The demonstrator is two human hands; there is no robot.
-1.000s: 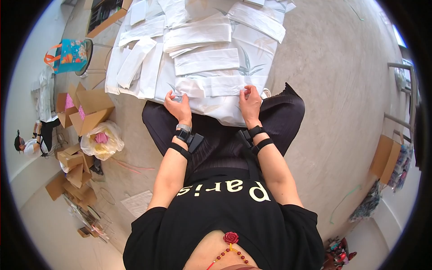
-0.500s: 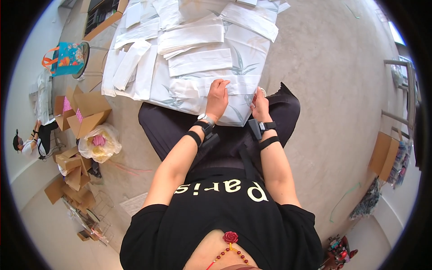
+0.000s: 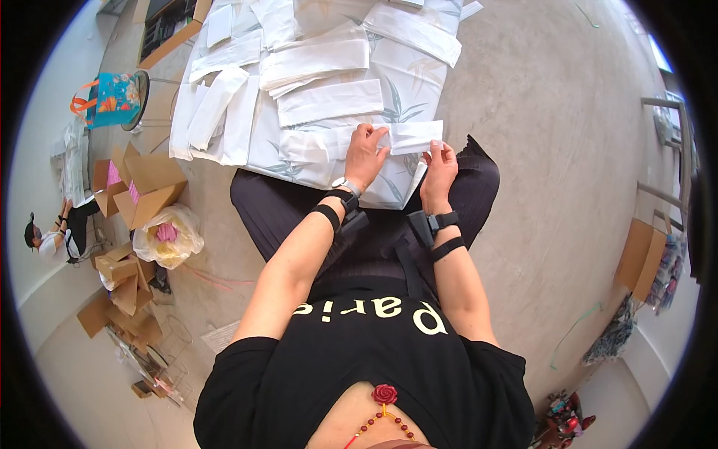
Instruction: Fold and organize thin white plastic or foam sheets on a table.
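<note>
A long white folded strip (image 3: 416,138), thin like paper or plastic film, lies across the near part of a table covered with a leaf-patterned cloth (image 3: 404,170). My left hand (image 3: 365,155) rests on its middle, fingers bent and pinching its upper layer. At the strip's right end, by the table's edge, my right hand (image 3: 438,170) has thumb and fingers closed on the near corner. Just beyond lies another white strip (image 3: 330,102), flat on the cloth. A stack of white strips (image 3: 317,63) lies farther off, and several more cover the table's left side.
On the left stand a blue flowered bag (image 3: 116,99) on a stool, open cardboard boxes (image 3: 153,183) and a clear plastic bag (image 3: 168,238) with something pink inside. Another person (image 3: 48,241) sits at the far left. A metal rack (image 3: 664,196) and carton (image 3: 641,257) are on the right.
My right hand has come up from the table's edge to the strip's right end. That end now lies more raised and plainly visible. My left hand has shifted only slightly.
</note>
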